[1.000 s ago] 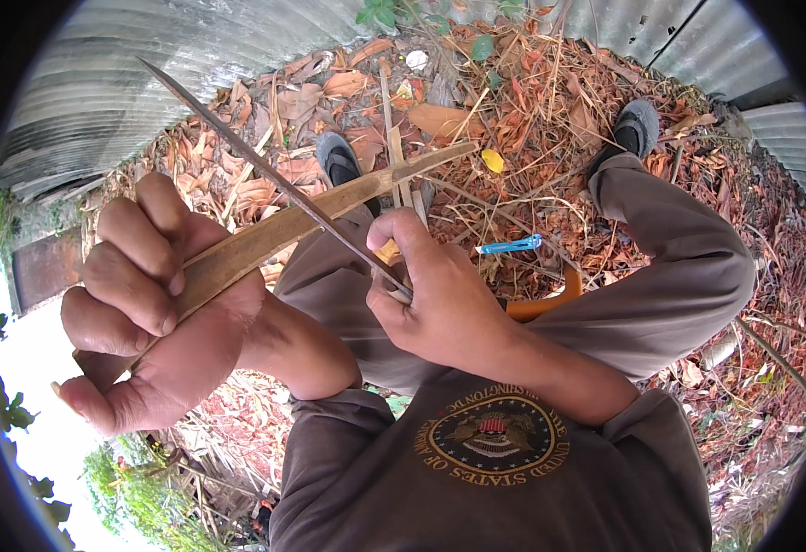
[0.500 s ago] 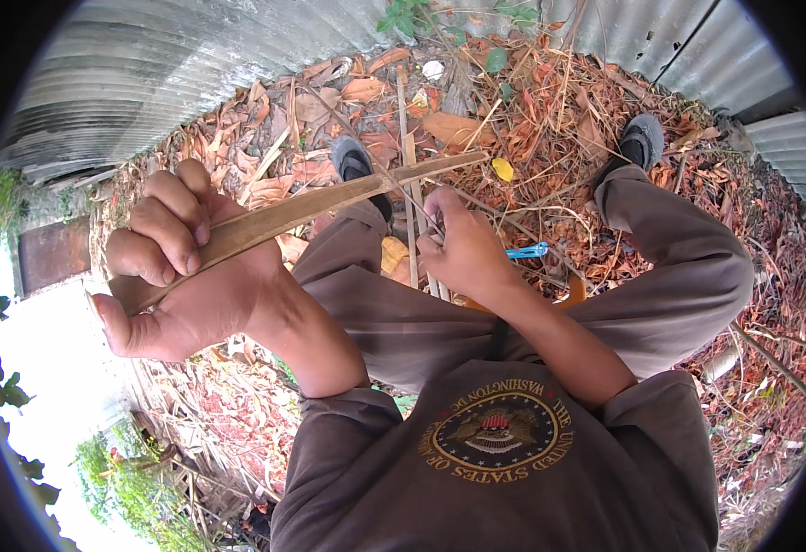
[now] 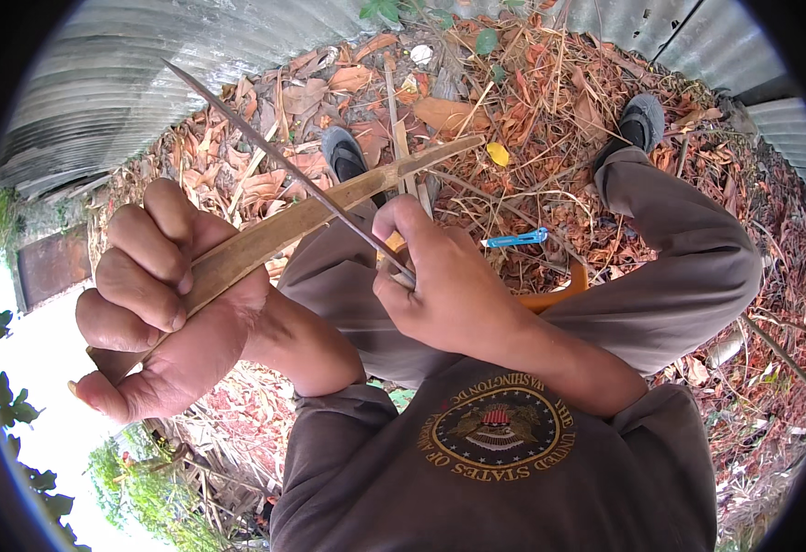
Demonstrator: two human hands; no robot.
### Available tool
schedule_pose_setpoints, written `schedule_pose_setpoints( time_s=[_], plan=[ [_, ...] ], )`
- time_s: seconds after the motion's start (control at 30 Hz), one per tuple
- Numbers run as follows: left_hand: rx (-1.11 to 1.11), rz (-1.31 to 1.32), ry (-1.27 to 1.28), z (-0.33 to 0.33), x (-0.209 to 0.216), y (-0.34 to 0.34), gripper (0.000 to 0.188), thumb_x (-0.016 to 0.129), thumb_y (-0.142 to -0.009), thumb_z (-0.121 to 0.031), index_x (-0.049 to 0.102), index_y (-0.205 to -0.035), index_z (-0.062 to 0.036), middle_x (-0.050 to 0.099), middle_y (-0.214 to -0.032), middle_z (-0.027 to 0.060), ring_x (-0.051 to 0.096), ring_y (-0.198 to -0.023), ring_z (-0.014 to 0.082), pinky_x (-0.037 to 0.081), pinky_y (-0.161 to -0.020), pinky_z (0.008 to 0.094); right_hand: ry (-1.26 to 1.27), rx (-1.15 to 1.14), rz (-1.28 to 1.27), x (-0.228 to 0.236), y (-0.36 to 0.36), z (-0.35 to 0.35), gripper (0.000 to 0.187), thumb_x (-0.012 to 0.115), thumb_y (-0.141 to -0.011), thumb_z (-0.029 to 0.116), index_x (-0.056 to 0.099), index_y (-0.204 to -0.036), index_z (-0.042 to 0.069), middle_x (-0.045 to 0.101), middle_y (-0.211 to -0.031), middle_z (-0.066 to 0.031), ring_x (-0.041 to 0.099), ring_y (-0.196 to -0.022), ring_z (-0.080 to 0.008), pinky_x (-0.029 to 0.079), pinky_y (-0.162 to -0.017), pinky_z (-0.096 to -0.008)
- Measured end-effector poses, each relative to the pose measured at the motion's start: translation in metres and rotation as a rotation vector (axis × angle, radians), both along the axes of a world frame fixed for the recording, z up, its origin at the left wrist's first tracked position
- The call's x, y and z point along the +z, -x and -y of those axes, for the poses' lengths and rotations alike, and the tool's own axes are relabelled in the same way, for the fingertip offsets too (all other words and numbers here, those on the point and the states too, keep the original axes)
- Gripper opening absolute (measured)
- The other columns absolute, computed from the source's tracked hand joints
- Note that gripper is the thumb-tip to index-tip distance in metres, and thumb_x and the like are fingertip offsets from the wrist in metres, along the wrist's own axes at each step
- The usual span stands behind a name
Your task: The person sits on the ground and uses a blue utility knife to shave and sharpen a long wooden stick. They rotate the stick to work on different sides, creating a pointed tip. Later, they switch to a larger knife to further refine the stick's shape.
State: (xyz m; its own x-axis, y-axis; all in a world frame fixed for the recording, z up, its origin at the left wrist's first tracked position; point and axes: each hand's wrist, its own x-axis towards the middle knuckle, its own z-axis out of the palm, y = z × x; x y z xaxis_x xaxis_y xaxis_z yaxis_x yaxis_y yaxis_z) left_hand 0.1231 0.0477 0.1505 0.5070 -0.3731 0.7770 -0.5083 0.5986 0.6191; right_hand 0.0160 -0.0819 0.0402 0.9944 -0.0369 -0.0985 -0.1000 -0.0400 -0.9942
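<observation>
My left hand [image 3: 168, 304], palm up at the left, is wrapped round the wide end of a flat brown wooden strip [image 3: 279, 226]. The strip slants up to the right and narrows past a step to a slim tip. My right hand [image 3: 449, 281] is closed on the lower end of a thin, dark, pointed rod [image 3: 270, 149], probably metal. It crosses the strip and points up to the left; whether the two touch I cannot tell. A blue utility knife [image 3: 515, 238] lies between my legs, next to my right wrist. Near it is an orange curved handle [image 3: 561, 293], partly behind my forearm.
Dry leaves and twigs [image 3: 532, 120] cover the ground. A narrow wooden strip [image 3: 396, 115] lies between my feet, partly hidden by the held one. Corrugated metal sheets [image 3: 237, 46] stand in front of me. A yellow leaf [image 3: 498, 154] lies beyond the strip's tip.
My right hand has come nearer and slightly left, and the rod now reaches further up to the left across the strip. My left hand has lowered a little, still gripping the strip.
</observation>
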Motion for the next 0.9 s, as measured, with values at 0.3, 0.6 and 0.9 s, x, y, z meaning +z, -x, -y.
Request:
schedule_pose_setpoints(
  time_s=[0.3, 0.6, 0.9],
  plan=[
    [0.118, -0.114, 0.107, 0.009, 0.001, -0.002, 0.059, 0.060, -0.075, -0.064, 0.030, -0.051, -0.0188, 0.029, -0.047, -0.0048, 0.024, -0.055, 0.0113, 0.020, -0.059, 0.0289, 0.058, -0.091, -0.126, -0.059, -0.008, 0.000, 0.028, 0.062, -0.078, 0.008, 0.047, -0.100, 0.002, 0.059, -0.076, -0.0161, 0.060, -0.064, -0.0312, 0.046, -0.062, -0.0427],
    [0.385, -0.121, 0.073, 0.035, 0.009, 0.013, 0.045, 0.047, -0.087, -0.036, 0.025, -0.051, -0.0200, 0.025, -0.047, -0.0047, 0.024, -0.054, 0.0114, 0.021, -0.057, 0.0289, -0.463, -0.066, -0.363, -0.088, 0.000, 0.006, 0.015, 0.059, -0.084, 0.011, 0.052, -0.093, 0.002, 0.058, -0.075, -0.0066, 0.054, -0.050, -0.0106, 0.043, -0.046, -0.0284],
    [0.610, -0.180, 0.043, 0.017, 0.007, -0.003, 0.046, 0.043, -0.088, -0.044, 0.028, -0.052, -0.0182, 0.029, -0.048, -0.0019, 0.027, -0.052, 0.0131, 0.024, -0.055, 0.0304, -0.196, -0.147, -0.603, -0.127, 0.063, 0.062, 0.040, 0.058, -0.084, 0.006, 0.038, -0.118, -0.003, 0.054, -0.071, -0.0064, 0.055, -0.048, -0.0128, 0.050, -0.045, -0.0281]
  ],
)
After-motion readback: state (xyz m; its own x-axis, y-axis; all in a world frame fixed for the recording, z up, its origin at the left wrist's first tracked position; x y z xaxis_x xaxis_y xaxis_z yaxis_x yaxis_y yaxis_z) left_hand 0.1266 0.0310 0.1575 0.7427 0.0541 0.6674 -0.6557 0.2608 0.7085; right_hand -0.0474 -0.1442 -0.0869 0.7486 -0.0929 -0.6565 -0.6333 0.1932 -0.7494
